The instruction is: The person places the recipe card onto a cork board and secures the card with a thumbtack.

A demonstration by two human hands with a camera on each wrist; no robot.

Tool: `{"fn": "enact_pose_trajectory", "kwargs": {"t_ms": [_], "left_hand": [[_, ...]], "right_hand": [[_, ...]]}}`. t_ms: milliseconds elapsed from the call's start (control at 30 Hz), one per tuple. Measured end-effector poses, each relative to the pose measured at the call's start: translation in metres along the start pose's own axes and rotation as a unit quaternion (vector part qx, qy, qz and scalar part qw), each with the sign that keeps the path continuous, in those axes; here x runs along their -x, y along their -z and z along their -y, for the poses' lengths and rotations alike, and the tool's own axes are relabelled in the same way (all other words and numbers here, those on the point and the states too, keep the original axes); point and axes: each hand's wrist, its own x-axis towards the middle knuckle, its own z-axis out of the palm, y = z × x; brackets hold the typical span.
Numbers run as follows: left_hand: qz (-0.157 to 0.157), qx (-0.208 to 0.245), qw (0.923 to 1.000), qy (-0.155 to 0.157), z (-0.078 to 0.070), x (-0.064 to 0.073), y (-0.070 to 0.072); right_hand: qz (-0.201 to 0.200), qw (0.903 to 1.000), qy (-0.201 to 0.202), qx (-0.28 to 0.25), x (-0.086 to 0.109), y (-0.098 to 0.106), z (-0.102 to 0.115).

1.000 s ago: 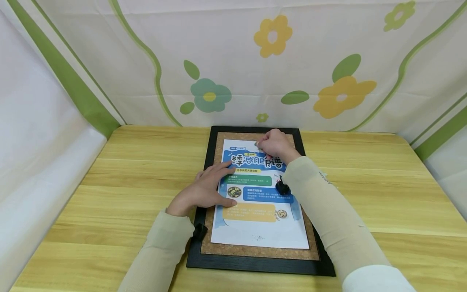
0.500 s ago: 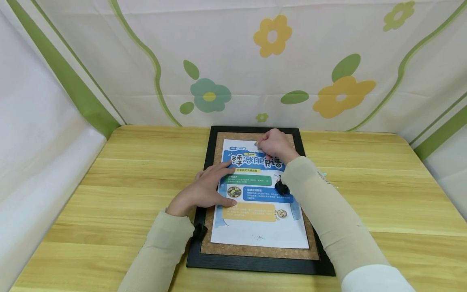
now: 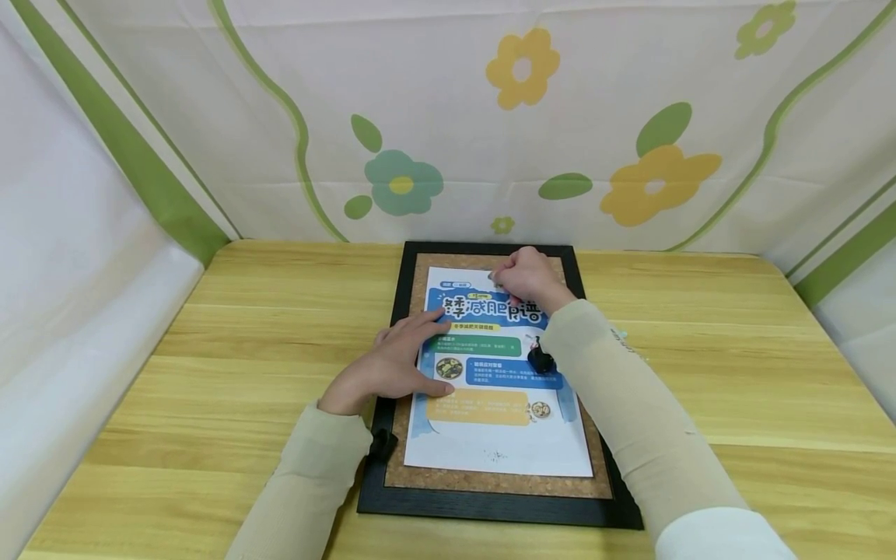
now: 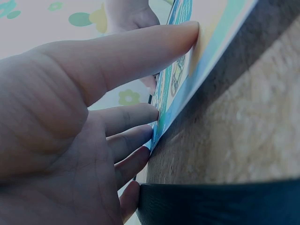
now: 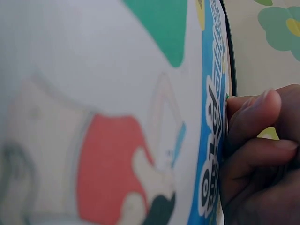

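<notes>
A printed poster (image 3: 455, 453) with blue, green and yellow blocks lies on a black-framed cork board (image 3: 507, 484). My left hand (image 3: 402, 359) rests on its left edge with fingers spread; in the left wrist view the thumb (image 4: 183, 36) touches the paper and the fingertips lie along its edge. At the poster's top edge, near the middle, my right hand (image 3: 530, 277) has its fingers curled, pinching a tiny green push pin (image 5: 228, 96) against the board. Most of the pin is hidden by the fingers.
The board's black frame (image 3: 483, 505) lies flat on a wood-grain table (image 3: 231, 342). A white flowered cloth (image 3: 280, 101) hangs behind and at both sides. Small pale bits (image 3: 621, 335) show on the table beside the right sleeve, partly hidden.
</notes>
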Motion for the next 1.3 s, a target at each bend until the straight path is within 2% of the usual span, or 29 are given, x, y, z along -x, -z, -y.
{"fn": "enact_pose_trajectory", "kwargs": {"t_ms": [933, 1133, 1300], "left_hand": [[-0.003, -0.001, 1.0000, -0.009, 0.001, -0.001, 0.002], [0.000, 0.005, 1.0000, -0.002, 0.001, -0.002, -0.001], [-0.001, 0.007, 1.0000, -0.003, 0.000, -0.001, -0.004]], "right_hand": [[-0.003, 0.9995, -0.012, -0.028, 0.002, 0.001, 0.000], [-0.002, 0.9977, -0.012, -0.067, 0.006, 0.005, -0.006], [-0.012, 0.9954, 0.013, -0.094, 0.019, 0.015, -0.017]]}}
